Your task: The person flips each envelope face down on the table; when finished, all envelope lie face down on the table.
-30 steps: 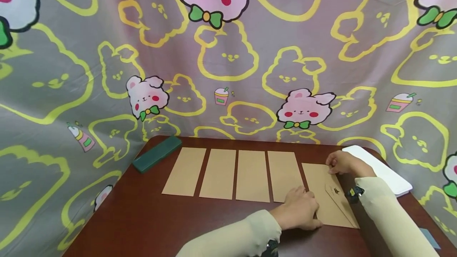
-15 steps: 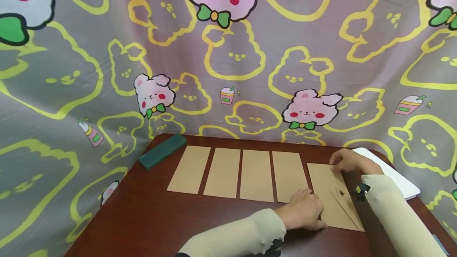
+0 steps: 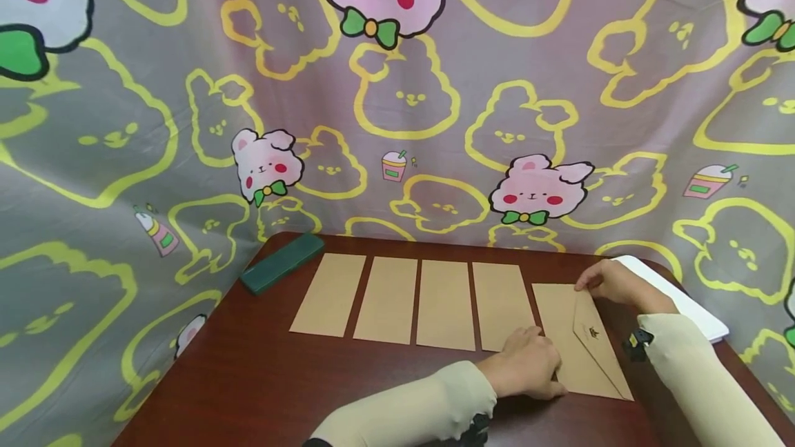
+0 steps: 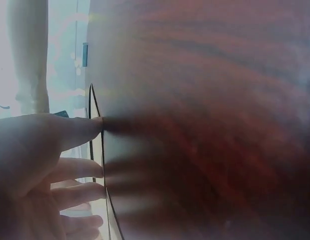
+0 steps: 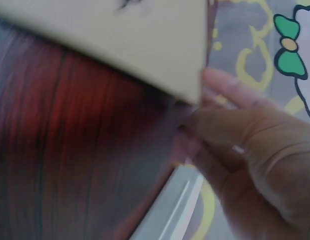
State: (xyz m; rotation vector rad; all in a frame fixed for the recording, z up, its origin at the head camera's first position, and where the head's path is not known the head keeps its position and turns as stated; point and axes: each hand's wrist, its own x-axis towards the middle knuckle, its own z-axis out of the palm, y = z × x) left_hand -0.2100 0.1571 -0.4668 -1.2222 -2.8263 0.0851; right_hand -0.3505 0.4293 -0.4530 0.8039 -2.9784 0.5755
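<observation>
A tan envelope (image 3: 552,316) lies on the brown table, its pointed flap (image 3: 591,332) with a small dark emblem on the right side. My right hand (image 3: 621,285) pinches its far right corner between thumb and fingers; that corner also shows, blurred, in the right wrist view. At the near left corner my left hand (image 3: 524,365) rests with loosely bent fingers, covering that corner and part of the neighbouring envelope (image 3: 503,302). In the left wrist view, its thumb and extended fingertips (image 4: 96,129) touch along the envelope's edge.
Left of the hands, more tan envelopes (image 3: 444,305) lie flap-down in an evenly spaced row. A dark green case (image 3: 282,264) sits at the back left edge. Behind my right hand is a white slab-like object (image 3: 677,302). A patterned cloth (image 3: 410,88) hangs behind the table.
My right fingertips have shifted slightly right along the far edge, uncovering more of the flap. My left hand stays at the near left corner. The head view has turned slightly left.
</observation>
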